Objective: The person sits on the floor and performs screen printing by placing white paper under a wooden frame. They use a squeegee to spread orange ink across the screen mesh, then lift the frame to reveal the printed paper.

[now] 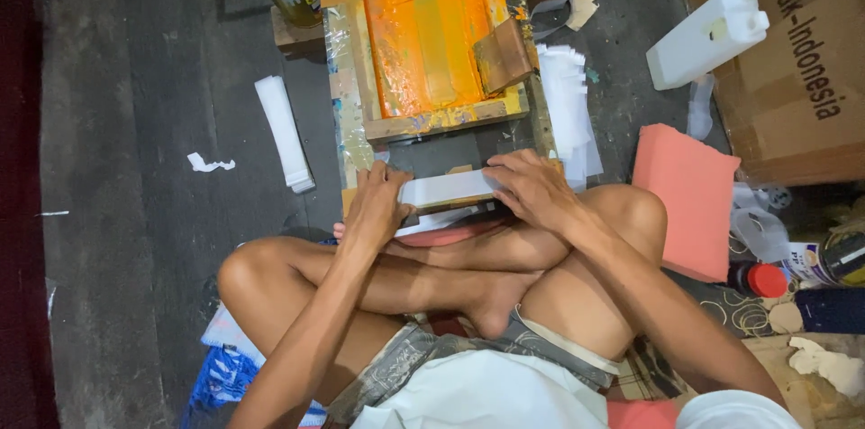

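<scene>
Hands meet over a stack of white paper strips (448, 187) just above the crossed legs; the left hand (377, 204) curls around the stack's near end, fingers closed on it, while the right hand (533, 190) lies across the far end, fingers spread and pressing down. The stack rests on a small board at the foot of the wooden screen frame (432, 32), its mesh thick with orange ink; a brown squeegee (501, 55) leans inside. More white strips (568, 104) fan out beside the frame; a pink foam block (689, 195) sits near the right knee. To my eye, squaring the edges evenly with both hands, ends pinched flush, would serve best; loose pressure might let sheets skew.
</scene>
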